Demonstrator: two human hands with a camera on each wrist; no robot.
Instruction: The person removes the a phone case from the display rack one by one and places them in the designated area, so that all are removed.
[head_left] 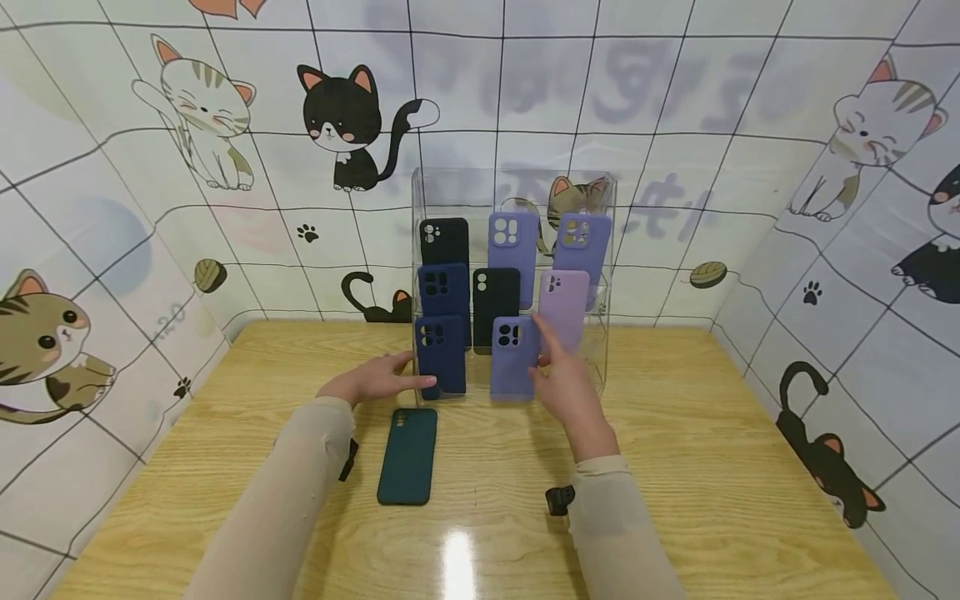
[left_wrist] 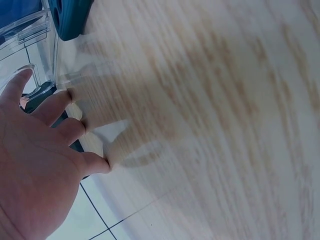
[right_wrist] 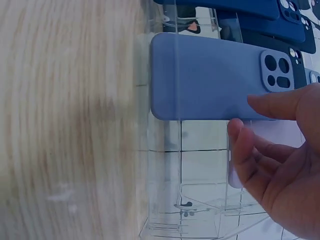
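Observation:
A clear stepped display stand (head_left: 592, 392) holds several upright phone cases. My left hand (head_left: 378, 379) grips its front left corner, thumb across the front beside a navy case (head_left: 446, 362) and the other fingers along the side. In the left wrist view those fingers are spread, tips down at the wooden surface. My right hand (head_left: 570, 392) is at the right edge of a periwinkle case (head_left: 513, 367) in the front row. Seen from the right wrist, the thumb overlaps the face of this case (right_wrist: 210, 80) while the loosely bent fingers sit beside its edge.
A dark teal phone case (head_left: 407, 458) lies flat on the wooden table (head_left: 480, 533) before the stand. Behind the front row stand black, navy and periwinkle cases, with a lilac case (head_left: 564, 308) at the right. A cat-patterned wall covering (head_left: 495, 100) rises at the back.

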